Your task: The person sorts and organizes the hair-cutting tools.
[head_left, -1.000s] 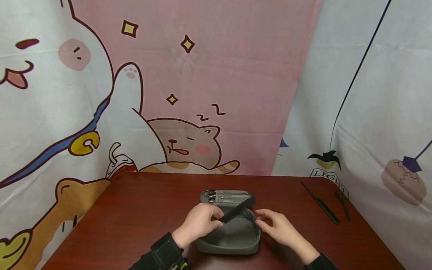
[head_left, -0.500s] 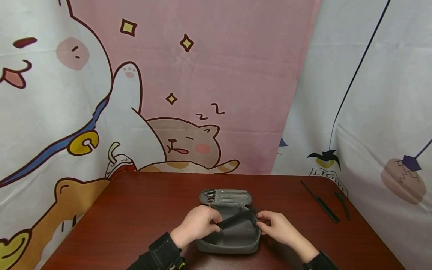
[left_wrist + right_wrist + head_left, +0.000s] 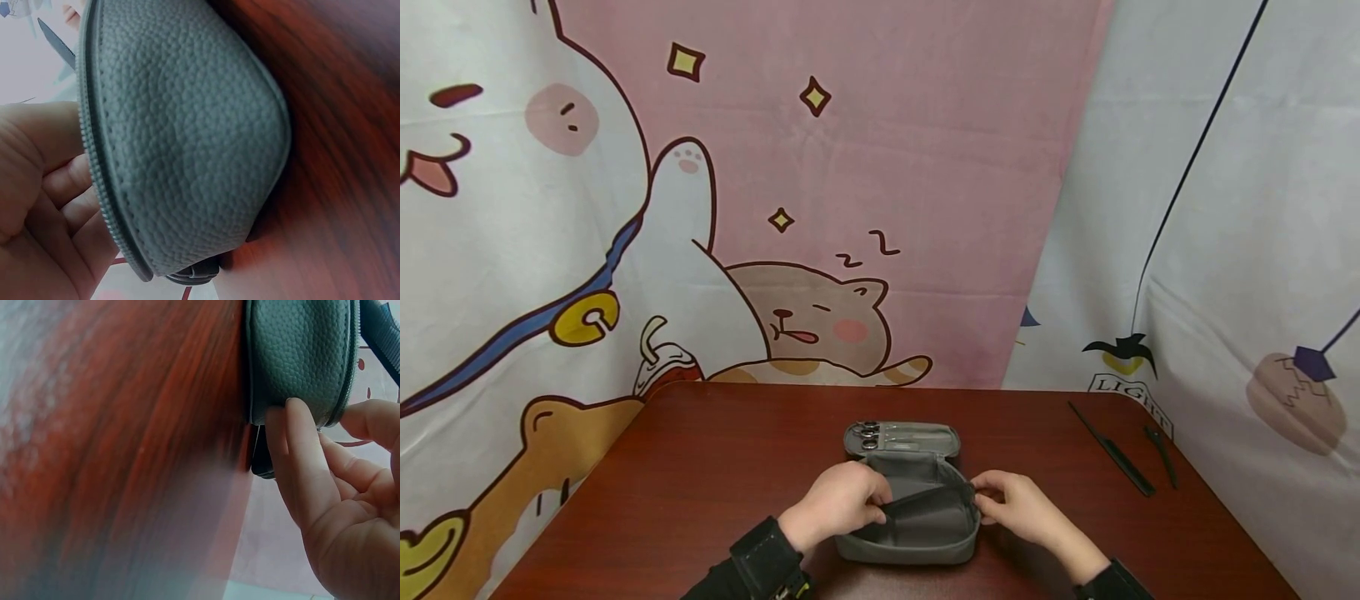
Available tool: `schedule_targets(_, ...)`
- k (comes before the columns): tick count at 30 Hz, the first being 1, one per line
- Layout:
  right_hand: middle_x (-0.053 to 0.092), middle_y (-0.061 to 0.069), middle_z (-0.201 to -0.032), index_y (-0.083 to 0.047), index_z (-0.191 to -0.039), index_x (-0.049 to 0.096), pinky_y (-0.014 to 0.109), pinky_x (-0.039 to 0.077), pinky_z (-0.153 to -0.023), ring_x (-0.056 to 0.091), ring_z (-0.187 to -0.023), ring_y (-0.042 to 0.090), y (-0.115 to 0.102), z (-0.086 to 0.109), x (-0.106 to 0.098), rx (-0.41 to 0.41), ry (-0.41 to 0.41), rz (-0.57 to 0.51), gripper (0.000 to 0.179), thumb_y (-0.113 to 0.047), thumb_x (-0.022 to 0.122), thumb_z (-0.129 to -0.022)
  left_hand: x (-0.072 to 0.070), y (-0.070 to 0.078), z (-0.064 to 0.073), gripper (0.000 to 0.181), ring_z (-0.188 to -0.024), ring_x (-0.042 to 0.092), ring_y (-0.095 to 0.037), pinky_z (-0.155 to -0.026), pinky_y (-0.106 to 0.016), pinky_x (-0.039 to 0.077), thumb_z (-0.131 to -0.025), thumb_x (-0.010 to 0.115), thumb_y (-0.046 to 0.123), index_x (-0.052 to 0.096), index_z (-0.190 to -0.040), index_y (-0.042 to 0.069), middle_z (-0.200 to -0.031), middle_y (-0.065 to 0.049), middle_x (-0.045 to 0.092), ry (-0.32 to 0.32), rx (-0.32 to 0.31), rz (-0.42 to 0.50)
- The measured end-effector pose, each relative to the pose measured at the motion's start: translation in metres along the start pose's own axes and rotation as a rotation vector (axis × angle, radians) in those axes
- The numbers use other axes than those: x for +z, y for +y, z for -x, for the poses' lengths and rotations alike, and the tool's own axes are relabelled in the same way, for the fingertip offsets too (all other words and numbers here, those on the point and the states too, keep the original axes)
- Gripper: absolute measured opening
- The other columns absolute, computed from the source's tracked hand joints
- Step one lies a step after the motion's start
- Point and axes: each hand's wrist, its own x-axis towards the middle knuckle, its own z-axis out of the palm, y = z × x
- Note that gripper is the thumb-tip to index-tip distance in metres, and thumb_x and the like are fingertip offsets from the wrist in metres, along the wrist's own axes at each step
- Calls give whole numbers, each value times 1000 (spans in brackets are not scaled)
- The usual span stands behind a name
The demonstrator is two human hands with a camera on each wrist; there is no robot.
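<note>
A: Where is the dark comb (image 3: 925,502)?
B: Slanting across the inside of the grey case (image 3: 906,552), with one end at the left hand (image 3: 842,497). Those fingers are curled, holding that end; the left wrist view hides their tips behind the zipped rim.

A: And the right hand (image 3: 1018,506)?
B: At the case's right side. Its fingers are a little apart, touching the textured outer wall and the rim. I can't tell whether they pinch it.

A: How does the case sit?
B: Flat on the reddish-brown worktop (image 3: 715,467), with its lid (image 3: 953,448) folded back on the far side. Small metal tools (image 3: 870,435) sit in the lid.

A: Anything else there?
B: Well over to the right lie a long, thin-tailed dark tool (image 3: 1116,457) and, just beside it, a shorter dark one (image 3: 1162,457). A printed cloth (image 3: 925,125) hangs behind.
</note>
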Motion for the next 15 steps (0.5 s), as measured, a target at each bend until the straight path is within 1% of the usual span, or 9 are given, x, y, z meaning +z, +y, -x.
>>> schedule_targets(6,64,8,-97,9,-113,63,33,58,-66,67,-85,25,3,-1,-3,36,-7,-72,24,-7,63,-96,4,1,-1,17,-76,63,0,-64,-16,48,-78,85,16,78,-93,18,-86,11,71,-3,7,-62)
schedule_targets(9,64,9,-95,11,-113,63,34,58,-68,67,-85,25,4,0,-3,53,-8,-88,25,-7,64,-96,5,1,-1,17,-75,62,0,-64,-16,47,-77,85,17,78,-93,19,-85,12,70,2,8,-92)
schedule_targets(15,62,8,-86,8,-102,63,34,58,-67,69,-78,25,4,2,-2,73,0,-98,16,-6,64,-94,8,2,-3,17,-73,62,1,-62,-17,47,-75,86,17,78,-90,21,-83,14,69,6,4,-138)
